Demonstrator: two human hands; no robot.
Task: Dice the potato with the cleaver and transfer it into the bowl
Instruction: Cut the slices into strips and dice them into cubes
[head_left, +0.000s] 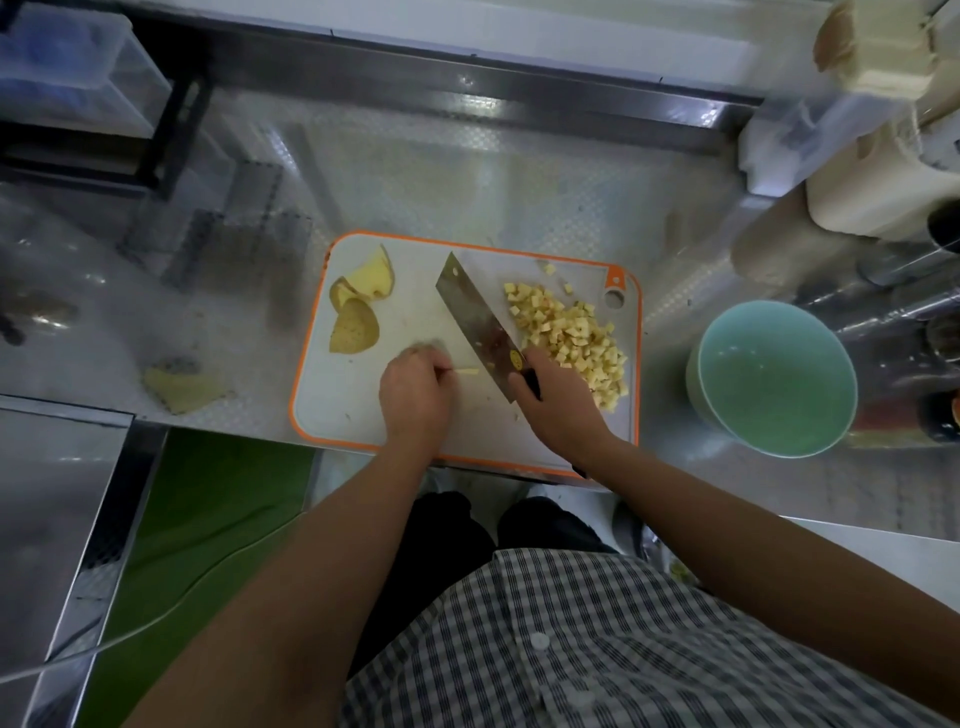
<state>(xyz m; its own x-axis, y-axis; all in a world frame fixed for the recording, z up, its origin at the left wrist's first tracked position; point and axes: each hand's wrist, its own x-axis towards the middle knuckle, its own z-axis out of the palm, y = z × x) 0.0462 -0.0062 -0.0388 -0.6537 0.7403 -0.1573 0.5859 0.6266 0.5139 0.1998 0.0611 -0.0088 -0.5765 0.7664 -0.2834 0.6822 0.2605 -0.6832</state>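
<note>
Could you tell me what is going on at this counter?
A person is dicing potato on an orange-rimmed cutting board. The right hand grips the cleaver, angled across the board; the left hand pinches a thin potato strip beside the blade. A pile of diced potato lies right of the blade, and skin-on offcuts lie at the board's left end. The green bowl stands right of the board, with no potato in it yet.

potato dice (574, 340): pale heap beside cleaver (475, 317) blade | bowl (774, 384): teal, upright, right
</note>
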